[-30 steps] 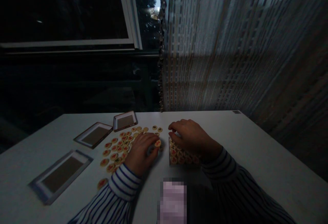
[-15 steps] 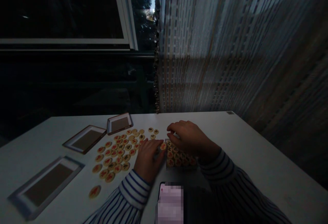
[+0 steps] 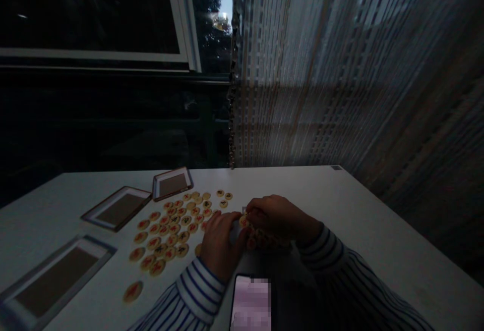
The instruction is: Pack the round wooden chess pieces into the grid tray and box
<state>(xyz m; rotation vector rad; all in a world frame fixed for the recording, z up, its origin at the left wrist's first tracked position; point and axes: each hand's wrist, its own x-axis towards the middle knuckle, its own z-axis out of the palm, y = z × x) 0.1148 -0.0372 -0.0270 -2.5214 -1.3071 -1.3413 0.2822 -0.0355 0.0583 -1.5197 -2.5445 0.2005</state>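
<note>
Round wooden pieces with red or black characters (image 3: 173,228) lie scattered on the white table, left of my hands. My left hand (image 3: 223,240) pinches one red-marked piece (image 3: 244,221) between thumb and fingers, at the left edge of a box of pieces in rows (image 3: 260,242). From the other side my right hand (image 3: 278,215) reaches over the box, its fingers closed close to that same piece. Whatever those right fingertips hold is too dark and small to make out. Much of the box is hidden under my right hand.
Three shallow framed trays or lids stand at the left: a near one (image 3: 56,280), a middle one (image 3: 117,207) and a far one (image 3: 173,183). A phone (image 3: 251,303) lies at the table's front edge. Behind the table hangs a string curtain (image 3: 295,68).
My right hand has come down and its fingers have closed near the piece in my left hand. My left hand has moved slightly right, still with the piece.
</note>
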